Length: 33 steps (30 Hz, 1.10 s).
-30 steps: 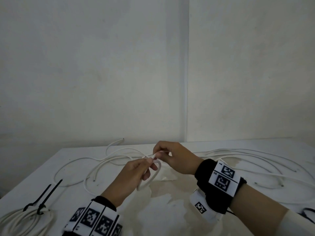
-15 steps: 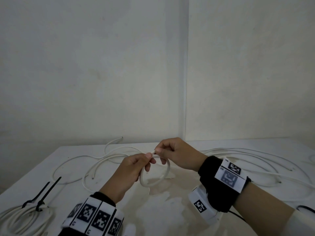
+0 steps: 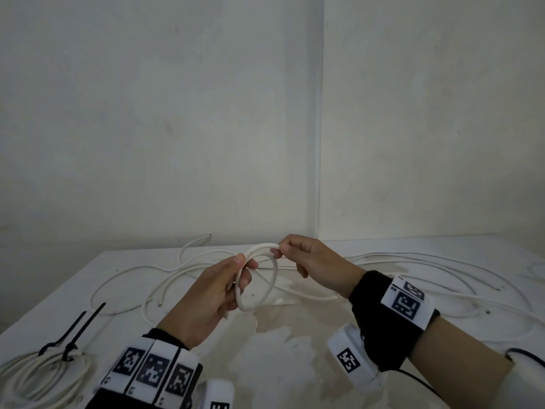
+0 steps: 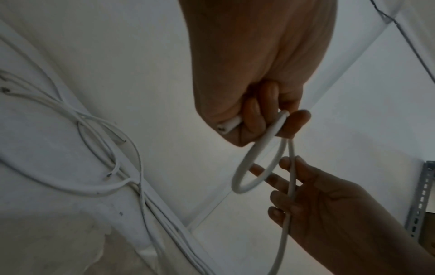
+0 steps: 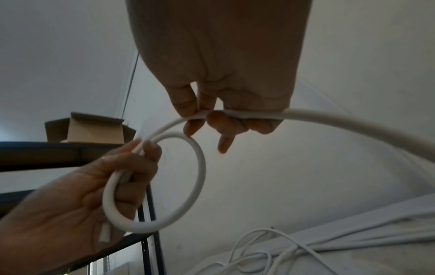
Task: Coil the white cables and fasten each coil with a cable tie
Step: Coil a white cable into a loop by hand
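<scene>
A white cable forms one small loop (image 3: 275, 274) in the air above the table. My left hand (image 3: 240, 268) grips the loop at its left side, thumb on top; the left wrist view shows the cable's cut end (image 4: 227, 126) sticking out of its curled fingers (image 4: 255, 119). My right hand (image 3: 278, 250) pinches the running length of the same cable just right of the left hand, and the right wrist view shows the cable (image 5: 329, 116) leaving its fingers (image 5: 188, 104) to the right. A tied coil (image 3: 35, 376) with black cable ties (image 3: 85, 323) lies at the near left.
Several loose white cables (image 3: 413, 261) sprawl over the white table (image 3: 295, 364) on both sides, up to the corner of the walls. A cardboard box (image 5: 94, 130) stands on a dark shelf off to the left. A perforated metal rail (image 4: 423, 195) shows at the side.
Both hands have risen a little with the cable. The loop has grown rounder, and my right hand has slid off to the right, drawing a second strand over the loop.
</scene>
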Motion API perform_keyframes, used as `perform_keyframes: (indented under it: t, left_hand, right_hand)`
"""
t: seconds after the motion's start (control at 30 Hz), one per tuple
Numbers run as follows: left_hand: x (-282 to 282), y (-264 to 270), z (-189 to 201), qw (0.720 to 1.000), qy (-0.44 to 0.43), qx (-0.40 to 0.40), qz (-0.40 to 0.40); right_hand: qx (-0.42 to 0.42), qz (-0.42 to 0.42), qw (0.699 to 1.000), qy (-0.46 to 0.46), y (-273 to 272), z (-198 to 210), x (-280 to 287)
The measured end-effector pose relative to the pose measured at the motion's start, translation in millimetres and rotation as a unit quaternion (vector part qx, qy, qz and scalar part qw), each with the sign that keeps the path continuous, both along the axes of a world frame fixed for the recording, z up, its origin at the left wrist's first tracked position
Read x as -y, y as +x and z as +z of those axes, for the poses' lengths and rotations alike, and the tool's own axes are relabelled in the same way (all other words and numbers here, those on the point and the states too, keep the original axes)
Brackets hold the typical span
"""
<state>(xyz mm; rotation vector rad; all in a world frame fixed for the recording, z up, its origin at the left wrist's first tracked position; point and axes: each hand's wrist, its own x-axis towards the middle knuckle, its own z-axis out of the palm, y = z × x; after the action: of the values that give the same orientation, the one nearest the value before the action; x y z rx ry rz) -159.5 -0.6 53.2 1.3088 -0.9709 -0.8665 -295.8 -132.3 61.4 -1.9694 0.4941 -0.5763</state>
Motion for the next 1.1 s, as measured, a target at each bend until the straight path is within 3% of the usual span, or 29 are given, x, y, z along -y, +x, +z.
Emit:
perform_keyframes:
  t: [0.17, 0.4, 0.67, 0.8, 0.97, 1.1]
  left_hand:
    - [-0.4, 2.6, -2.7, 1.0, -0.001, -0.004, -0.001]
    - [1.8, 9.7, 1.2, 0.992, 0.063, 0.107, 0.028]
    - [10.7, 6.6, -3.9, 0.979, 0.052, 0.188, 0.061]
    - [13.0, 1.7, -9.2, 0.975, 0.017, 0.205, 0.088]
    - [10.6, -3.8, -10.9, 0.983, -0.001, 0.174, 0.055]
    - [16.2, -4.0, -10.1, 0.972, -0.019, 0.224, 0.071]
  right_hand:
    - [0.023, 0.033, 0.999, 0.024, 2.0, 1.8, -3.1]
    - [0.012, 0.008, 1.0, -0.022, 3.1, 0.8, 0.3]
    - [-0.004, -0.002, 0.999, -0.048, 2.6, -2.1, 1.6]
    - [0.0, -0.014, 0.999, -0.029, 1.1, -4.5, 2.0]
    - [0.038, -0.032, 0.998, 0.024, -4.7, -7.5, 3.3]
    - [0.044, -0.022, 0.996, 0.073, -9.0, -10.5, 0.2]
